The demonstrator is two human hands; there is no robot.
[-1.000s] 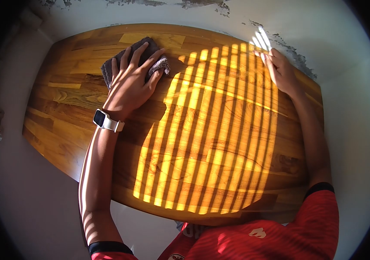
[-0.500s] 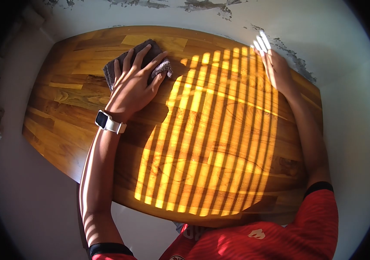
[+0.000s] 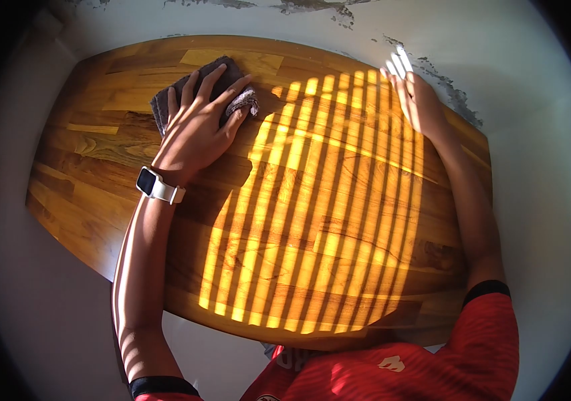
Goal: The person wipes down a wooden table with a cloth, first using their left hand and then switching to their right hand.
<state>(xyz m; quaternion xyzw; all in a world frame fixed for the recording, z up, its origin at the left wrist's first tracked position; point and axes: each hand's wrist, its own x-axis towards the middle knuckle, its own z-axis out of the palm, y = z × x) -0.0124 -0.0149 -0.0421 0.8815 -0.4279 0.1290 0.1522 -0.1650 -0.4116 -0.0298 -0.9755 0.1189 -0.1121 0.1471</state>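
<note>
Barely a shift: my left hand (image 3: 192, 139), grip spread wide, still covers the dark grey cloth (image 3: 227, 80) on the wooden bench (image 3: 98, 160). Right hand (image 3: 423, 107) stays by the edge; can't tell whether it's pinching.

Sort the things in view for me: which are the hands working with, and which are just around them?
In use:
- dark cloth, under the spread left hand
- wooden tabletop, beneath the cloth; the right hand is by its far edge

Just around:
- watch on the left wrist
- red shirt
- wall with patchy marks
</note>
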